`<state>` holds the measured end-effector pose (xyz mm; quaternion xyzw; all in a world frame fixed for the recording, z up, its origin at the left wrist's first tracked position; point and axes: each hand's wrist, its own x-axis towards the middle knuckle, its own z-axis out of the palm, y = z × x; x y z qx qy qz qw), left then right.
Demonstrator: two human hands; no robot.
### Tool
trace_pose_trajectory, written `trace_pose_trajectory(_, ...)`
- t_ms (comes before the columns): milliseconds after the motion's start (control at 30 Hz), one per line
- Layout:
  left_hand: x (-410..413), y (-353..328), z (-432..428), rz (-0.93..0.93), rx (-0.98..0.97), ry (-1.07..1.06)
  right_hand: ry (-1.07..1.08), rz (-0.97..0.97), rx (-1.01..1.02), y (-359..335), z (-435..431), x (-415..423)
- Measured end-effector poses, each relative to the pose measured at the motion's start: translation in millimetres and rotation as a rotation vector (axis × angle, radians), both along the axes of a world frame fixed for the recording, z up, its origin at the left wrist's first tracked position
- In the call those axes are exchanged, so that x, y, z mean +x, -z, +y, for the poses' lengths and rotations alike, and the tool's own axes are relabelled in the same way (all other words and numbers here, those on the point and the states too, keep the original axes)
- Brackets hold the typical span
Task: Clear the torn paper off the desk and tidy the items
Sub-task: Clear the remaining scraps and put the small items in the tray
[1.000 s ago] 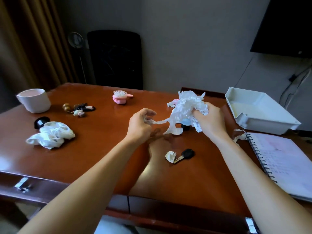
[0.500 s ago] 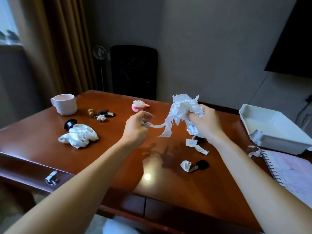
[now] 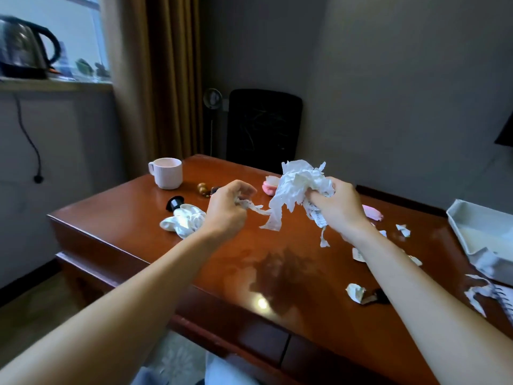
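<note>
My right hand point(image 3: 337, 207) grips a crumpled wad of torn white paper point(image 3: 299, 184) above the middle of the brown desk point(image 3: 277, 273). A thin strip of that paper stretches left to my left hand point(image 3: 226, 208), which pinches its end. Loose paper scraps lie on the desk at the right: a crumpled bit point(image 3: 355, 292) beside a black key point(image 3: 379, 297), a small piece point(image 3: 403, 230), and another point(image 3: 358, 254) by my right forearm. More torn paper point(image 3: 476, 294) sits at the notebook's edge.
A white mug point(image 3: 168, 172), a black cap point(image 3: 175, 202), a white scrunched cloth point(image 3: 184, 223), beads with keys point(image 3: 204, 188) and a pink brush point(image 3: 269, 186) stand at the left and back. A white tray point(image 3: 483, 240) sits far right. A black chair point(image 3: 263, 129) is behind the desk.
The view has swung left and up, showing the window and kettle. Both hands stay raised with the wad, and the strip between them is pulled longer. More scraps show at the right.
</note>
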<state>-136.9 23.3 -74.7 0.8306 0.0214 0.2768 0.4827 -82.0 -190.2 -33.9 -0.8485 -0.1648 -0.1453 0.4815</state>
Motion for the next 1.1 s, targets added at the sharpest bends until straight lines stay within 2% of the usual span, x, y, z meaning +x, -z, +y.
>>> trace_pose_trajectory(667,-101.1,-4.9,138.8,-0.052,-0.065,-0.283,-0.341,-0.018,0.042,4.1,180.9,-52.0)
trace_pose_trajectory(1100,-181.0,5.3,221.8,-0.025,-0.118,-0.502,-0.542,0.080,0.071,13.5,292.7,-108.1)
